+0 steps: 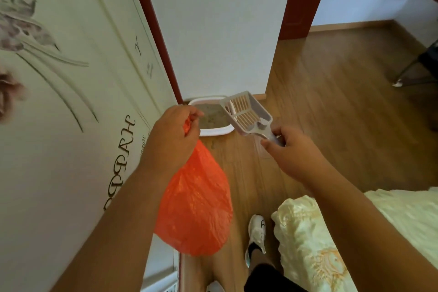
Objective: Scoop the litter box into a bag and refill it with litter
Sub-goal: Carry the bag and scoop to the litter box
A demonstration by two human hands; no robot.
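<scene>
My left hand grips the gathered neck of an orange plastic bag, which hangs full and rounded below it. My right hand holds the handle of a pale slotted litter scoop, its empty basket tilted up and pointing toward the wall. A white litter box with greyish litter sits on the floor against the wall, just beyond both hands. My left hand hides part of its near left corner.
A decorated cabinet door runs along the left. A bed with a cream patterned cover stands at the lower right. My shoe is on the wooden floor. A chair leg stands at the far right.
</scene>
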